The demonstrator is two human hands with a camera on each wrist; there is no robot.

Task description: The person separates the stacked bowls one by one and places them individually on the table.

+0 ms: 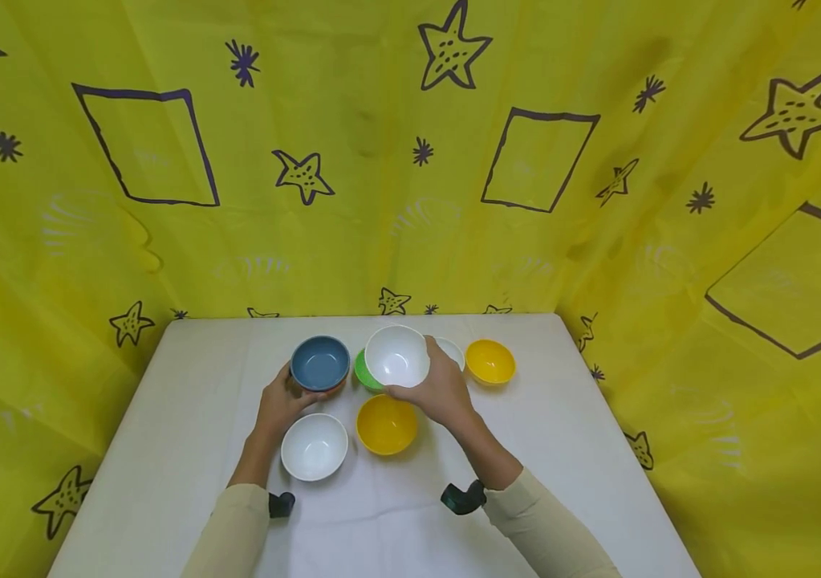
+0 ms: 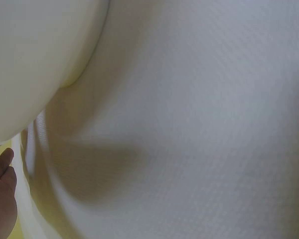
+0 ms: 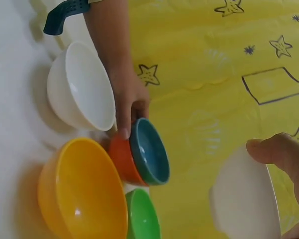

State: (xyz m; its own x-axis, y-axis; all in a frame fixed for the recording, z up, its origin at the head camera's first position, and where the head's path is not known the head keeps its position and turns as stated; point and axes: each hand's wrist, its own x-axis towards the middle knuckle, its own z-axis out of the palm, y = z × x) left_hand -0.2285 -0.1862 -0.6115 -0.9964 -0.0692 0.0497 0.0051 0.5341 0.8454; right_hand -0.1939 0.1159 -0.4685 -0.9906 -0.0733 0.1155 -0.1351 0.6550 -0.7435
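Note:
My left hand (image 1: pixel 280 411) grips a blue bowl (image 1: pixel 319 364) at its left side. That bowl is nested in an orange bowl (image 3: pixel 122 157), which the thumb tip overlaps in the right wrist view. My right hand (image 1: pixel 445 387) holds a white bowl (image 1: pixel 397 357) by its right side, thumb at the rim, raised and tilted so its inside faces the head camera. It partly covers a green bowl (image 1: pixel 364 373). Just in front stand a yellow bowl (image 1: pixel 386 425) and a second white bowl (image 1: pixel 314 448), the latter close to the left wrist.
Behind the right hand, another white bowl (image 1: pixel 452 352) is partly hidden. A second yellow bowl (image 1: pixel 491 361) stands right of it. Everything is on a white-covered table (image 1: pixel 554 449), with a yellow patterned curtain (image 1: pixel 352 241) around its back and sides.

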